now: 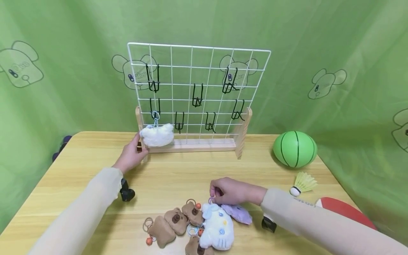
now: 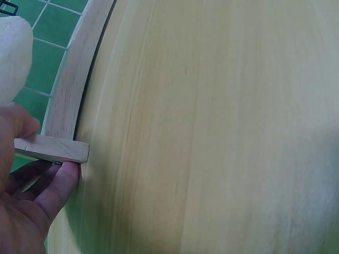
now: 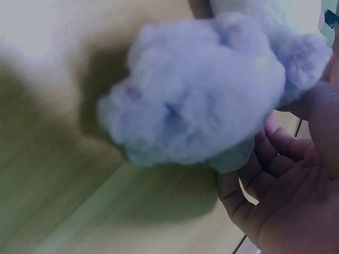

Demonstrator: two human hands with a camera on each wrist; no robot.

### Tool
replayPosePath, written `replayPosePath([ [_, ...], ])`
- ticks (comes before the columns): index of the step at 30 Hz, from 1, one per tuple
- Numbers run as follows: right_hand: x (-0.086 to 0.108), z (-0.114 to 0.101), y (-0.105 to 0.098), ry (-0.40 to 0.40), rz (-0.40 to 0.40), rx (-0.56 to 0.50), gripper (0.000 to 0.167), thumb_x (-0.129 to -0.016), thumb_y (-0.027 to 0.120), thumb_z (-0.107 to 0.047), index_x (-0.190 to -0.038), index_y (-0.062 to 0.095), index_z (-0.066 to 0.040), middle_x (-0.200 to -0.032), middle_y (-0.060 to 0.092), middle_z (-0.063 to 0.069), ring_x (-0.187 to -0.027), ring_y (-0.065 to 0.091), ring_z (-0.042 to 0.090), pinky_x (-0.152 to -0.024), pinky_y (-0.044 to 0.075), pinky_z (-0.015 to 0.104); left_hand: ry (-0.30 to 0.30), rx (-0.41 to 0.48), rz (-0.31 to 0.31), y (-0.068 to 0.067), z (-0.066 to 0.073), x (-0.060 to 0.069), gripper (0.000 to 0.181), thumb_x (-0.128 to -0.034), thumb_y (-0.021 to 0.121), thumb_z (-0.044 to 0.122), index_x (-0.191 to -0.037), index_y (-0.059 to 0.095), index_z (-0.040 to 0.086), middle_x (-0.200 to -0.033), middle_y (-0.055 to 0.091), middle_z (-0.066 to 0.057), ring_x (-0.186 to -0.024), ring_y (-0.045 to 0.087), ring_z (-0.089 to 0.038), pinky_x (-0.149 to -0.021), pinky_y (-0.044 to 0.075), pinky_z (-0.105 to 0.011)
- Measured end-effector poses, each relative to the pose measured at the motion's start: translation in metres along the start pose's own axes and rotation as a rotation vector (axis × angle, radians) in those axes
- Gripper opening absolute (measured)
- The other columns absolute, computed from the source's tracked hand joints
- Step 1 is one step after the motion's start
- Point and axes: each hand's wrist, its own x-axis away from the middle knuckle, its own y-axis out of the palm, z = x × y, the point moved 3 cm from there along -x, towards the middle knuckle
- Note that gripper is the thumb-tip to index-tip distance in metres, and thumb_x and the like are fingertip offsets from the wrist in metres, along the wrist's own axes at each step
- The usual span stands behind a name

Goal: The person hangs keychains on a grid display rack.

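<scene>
My left hand (image 1: 130, 154) grips the left wooden post (image 2: 58, 148) of a white wire grid rack (image 1: 191, 85), thumb on one side and fingers on the other. Beside that hand a white plush keychain (image 1: 157, 135) hangs by a blue ring from a lower left black hook. My right hand (image 1: 231, 191) is low over the table, its thumb and forefinger pinching a small ring. A purple plush keychain (image 3: 196, 95) lies beneath this hand, next to a white cat-face plush keychain (image 1: 218, 226). Where the ring joins the plush is hidden.
Several brown bear plush keychains (image 1: 162, 231) lie left of the cat-face one. On the right are a green ball (image 1: 295, 149), a yellow shuttlecock (image 1: 304, 183) and a red paddle (image 1: 347, 211), partly covered by my sleeve. Several black hooks (image 1: 197, 96) hang on the grid.
</scene>
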Motion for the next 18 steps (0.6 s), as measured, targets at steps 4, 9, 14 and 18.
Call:
replayPosePath([
  [4,-0.001,0.002,0.002,-0.019,0.028,0.002,0.009,-0.096,0.072,-0.012,-0.09,0.065,-0.009,-0.074,0.058,-0.007,-0.067,0.05,-0.001,-0.062,0.047,0.016,0.001,0.004,0.0,0.0,-0.001,0.0,0.086,-0.0999,0.059,0.008,-0.169,0.008,0.008,-0.143,0.054,-0.039,-0.126,0.061,-0.052,-0.101,0.061,-0.054],
  [9,0.002,0.003,0.001,-0.061,0.014,0.028,0.01,-0.098,0.068,-0.01,-0.088,0.066,-0.01,-0.077,0.06,-0.006,-0.069,0.049,-0.002,-0.063,0.048,0.016,-0.004,0.001,0.0,0.0,-0.001,0.0,0.085,-0.1003,0.059,0.009,-0.169,0.009,0.008,-0.144,0.054,-0.039,-0.126,0.062,-0.051,-0.101,0.061,-0.054],
  [14,0.004,0.006,-0.004,-0.084,0.041,-0.026,0.009,-0.101,0.064,-0.012,-0.093,0.064,-0.008,-0.084,0.065,-0.002,-0.075,0.053,-0.002,-0.07,0.053,0.017,0.006,-0.004,0.007,0.0,0.0,-0.001,0.084,-0.0996,0.059,0.008,-0.168,0.011,0.007,-0.141,0.056,-0.039,-0.125,0.062,-0.051,-0.103,0.06,-0.055],
  [18,0.006,0.01,-0.009,-0.065,0.077,-0.144,0.008,-0.103,0.061,-0.011,-0.099,0.063,-0.005,-0.094,0.073,0.007,-0.08,0.062,0.004,-0.071,0.057,0.02,0.023,-0.009,0.018,-0.001,0.002,0.0,0.082,-0.0985,0.06,0.007,-0.167,0.015,0.005,-0.135,0.06,-0.038,-0.123,0.063,-0.05,-0.104,0.059,-0.056],
])
